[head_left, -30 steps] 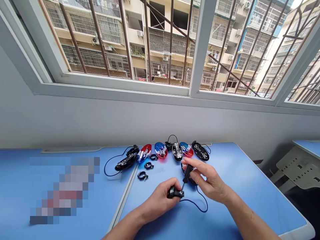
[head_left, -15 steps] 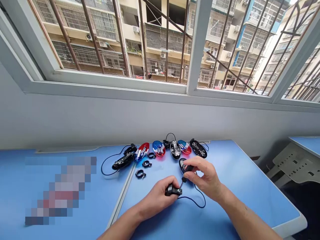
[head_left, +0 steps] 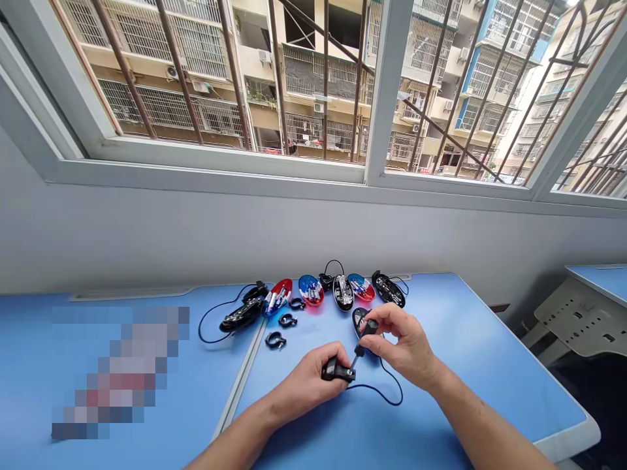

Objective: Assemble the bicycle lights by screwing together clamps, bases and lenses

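Observation:
Between the fingers and thumb of my left hand (head_left: 308, 380) is a small black plastic part (head_left: 332, 370), with a thin black cable (head_left: 396, 399) running near it. My right hand (head_left: 411, 349) pinches the black handle of a screwdriver (head_left: 369, 328). The screwdriver slants down to the left, and its tip meets the screw end of the black part. Just behind my right fingers lies a black oval housing (head_left: 359, 318), partly covered by them; the cable curves back toward it.
Several red-and-blue oval shells (head_left: 311, 291) and opened black housings (head_left: 343, 294) line the back of the blue table (head_left: 470, 365). Black ring clamps (head_left: 275, 340) lie left of my hands. A blurred-out object (head_left: 122, 365) is on the left tabletop. Behind stands a wall with a barred window.
My right fingers have shifted slightly around the screwdriver handle, showing more of it. My left hand and the black part have hardly moved.

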Tool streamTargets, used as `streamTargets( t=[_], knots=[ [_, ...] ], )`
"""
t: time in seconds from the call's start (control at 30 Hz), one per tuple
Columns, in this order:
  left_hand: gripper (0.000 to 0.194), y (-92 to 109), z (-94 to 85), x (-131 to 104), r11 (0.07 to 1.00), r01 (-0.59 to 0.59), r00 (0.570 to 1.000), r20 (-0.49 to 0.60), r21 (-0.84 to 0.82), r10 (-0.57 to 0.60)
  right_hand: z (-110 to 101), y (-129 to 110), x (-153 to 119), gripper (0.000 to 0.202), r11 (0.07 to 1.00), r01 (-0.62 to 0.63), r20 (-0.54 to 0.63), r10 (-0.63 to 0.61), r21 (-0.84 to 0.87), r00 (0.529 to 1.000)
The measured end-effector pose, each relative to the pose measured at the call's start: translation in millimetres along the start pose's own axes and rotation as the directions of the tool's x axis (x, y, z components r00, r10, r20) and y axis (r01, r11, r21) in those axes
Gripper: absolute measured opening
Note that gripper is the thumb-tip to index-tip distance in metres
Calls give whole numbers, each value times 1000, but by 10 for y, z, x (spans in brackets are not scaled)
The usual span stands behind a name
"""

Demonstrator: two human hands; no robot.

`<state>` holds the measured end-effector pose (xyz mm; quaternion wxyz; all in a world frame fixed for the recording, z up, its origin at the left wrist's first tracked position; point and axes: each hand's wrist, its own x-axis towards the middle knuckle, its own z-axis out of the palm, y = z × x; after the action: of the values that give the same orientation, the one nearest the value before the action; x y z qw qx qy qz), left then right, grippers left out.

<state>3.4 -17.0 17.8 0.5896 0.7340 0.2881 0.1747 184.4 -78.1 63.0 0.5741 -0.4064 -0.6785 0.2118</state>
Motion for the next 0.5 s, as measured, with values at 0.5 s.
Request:
streamTargets(
  t=[0.5],
  knots=[
    [15, 7, -2, -7, 1000, -8, 1000, -12, 0, 8, -115, -80, 13, 29, 993, 117, 199, -115, -1, 973]
  ],
)
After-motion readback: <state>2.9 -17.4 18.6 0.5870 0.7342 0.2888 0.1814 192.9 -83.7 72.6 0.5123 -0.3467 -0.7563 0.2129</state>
